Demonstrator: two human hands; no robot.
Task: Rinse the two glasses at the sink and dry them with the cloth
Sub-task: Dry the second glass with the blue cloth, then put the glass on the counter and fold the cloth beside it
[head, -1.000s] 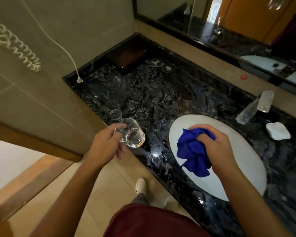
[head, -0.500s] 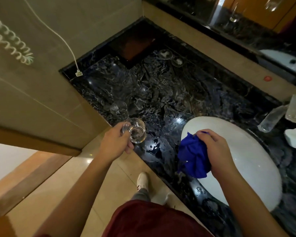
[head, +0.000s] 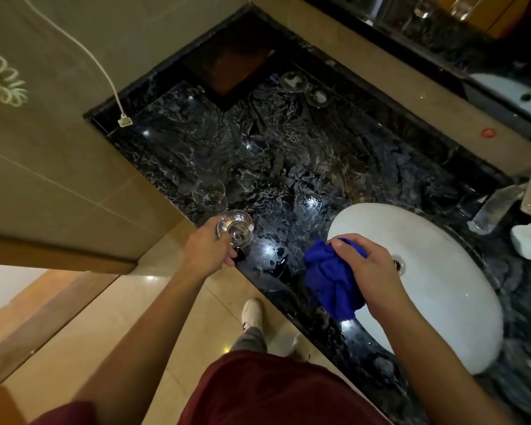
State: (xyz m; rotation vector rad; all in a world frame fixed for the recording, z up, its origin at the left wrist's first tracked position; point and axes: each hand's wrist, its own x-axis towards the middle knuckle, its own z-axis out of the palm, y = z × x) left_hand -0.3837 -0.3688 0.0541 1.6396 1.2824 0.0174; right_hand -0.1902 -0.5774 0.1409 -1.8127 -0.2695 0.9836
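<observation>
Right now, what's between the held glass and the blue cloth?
Head view: only wet black marble counter, with puddles and light glare. No object sits between the glass in the left hand and the cloth gripped by the right hand.

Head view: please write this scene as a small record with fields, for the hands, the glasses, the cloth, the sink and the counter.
left hand: left hand grips the held glass over the counter's front edge
right hand: right hand grips the blue cloth, bunched, at the sink's left rim
second glass: second glass stands on the counter, just behind the held one
sink: white oval sink, tap at its far side
counter: dark marble counter, wet patches near the front
</observation>
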